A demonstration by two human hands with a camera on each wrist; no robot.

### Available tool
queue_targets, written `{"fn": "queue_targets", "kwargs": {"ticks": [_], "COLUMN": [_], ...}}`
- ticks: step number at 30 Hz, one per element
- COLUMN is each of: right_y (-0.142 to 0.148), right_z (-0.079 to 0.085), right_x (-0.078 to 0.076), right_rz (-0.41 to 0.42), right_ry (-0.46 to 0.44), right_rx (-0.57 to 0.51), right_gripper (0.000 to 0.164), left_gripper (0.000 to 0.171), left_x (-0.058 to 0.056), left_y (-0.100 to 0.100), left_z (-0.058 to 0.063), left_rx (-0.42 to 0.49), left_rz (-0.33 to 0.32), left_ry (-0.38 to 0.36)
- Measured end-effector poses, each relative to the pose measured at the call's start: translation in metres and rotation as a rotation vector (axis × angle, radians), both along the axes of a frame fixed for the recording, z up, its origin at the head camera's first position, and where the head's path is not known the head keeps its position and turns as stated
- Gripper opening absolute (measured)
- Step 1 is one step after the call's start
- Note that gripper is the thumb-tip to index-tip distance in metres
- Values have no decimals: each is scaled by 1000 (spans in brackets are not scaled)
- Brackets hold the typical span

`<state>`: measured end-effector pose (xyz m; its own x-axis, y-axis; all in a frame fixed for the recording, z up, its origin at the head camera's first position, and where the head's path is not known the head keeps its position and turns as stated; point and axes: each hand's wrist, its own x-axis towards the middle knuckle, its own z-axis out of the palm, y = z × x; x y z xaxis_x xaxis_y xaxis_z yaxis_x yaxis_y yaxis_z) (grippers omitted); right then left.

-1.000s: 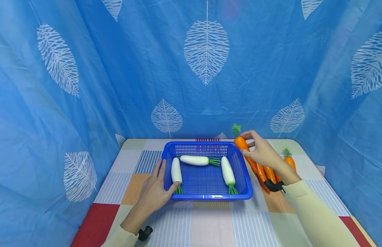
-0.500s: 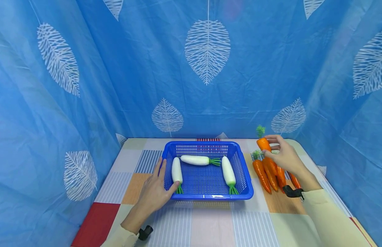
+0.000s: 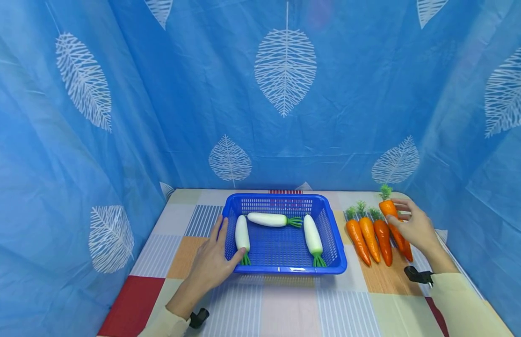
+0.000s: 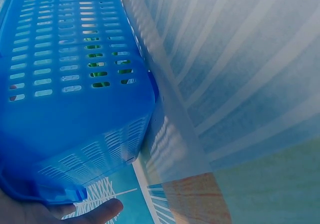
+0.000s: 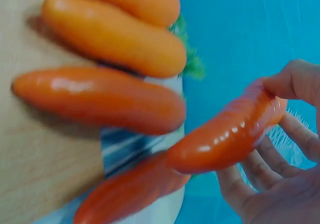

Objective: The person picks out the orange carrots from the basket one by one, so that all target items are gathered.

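Observation:
My right hand pinches a carrot between thumb and fingers near its leafy top. It is tilted over another carrot at the right end of a row; whether the two touch is hard to tell. Other orange carrots lie side by side left of it, green tops pointing away. At the blue plastic basket, my left hand rests on the left side, fingers fairly straight along the rim and thumb over the front corner. Inside lie three white radishes with green stems, along its left, back and right sides.
A patchwork cloth covers the table. Blue curtains with white leaf prints enclose the back and both sides. The carrot row lies just right of the basket, close to the table's right edge.
My right hand has carried the carrot rightwards, from beside the basket's right rim across the row to its right end. My left hand has stayed on the basket, and the radishes lie unmoved.

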<state>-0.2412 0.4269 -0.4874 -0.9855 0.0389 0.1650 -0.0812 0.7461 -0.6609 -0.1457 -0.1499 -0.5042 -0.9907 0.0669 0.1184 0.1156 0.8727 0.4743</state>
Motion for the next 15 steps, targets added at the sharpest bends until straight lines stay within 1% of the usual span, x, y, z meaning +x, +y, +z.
{"fn": "queue_targets", "kwargs": {"ticks": [6, 15], "right_y": [23, 44], "right_z": [-13, -24], "right_x": [2, 7], "right_rz": [-95, -199], "right_ry": [-36, -121], "right_rx": [1, 9], "right_gripper": [69, 70], "left_gripper": [110, 110], "left_x": [0, 0], "left_y": [1, 0], "left_z": [0, -2], "left_rx": [-3, -6], "left_rz": [5, 2], "left_ry": [-3, -4]}}
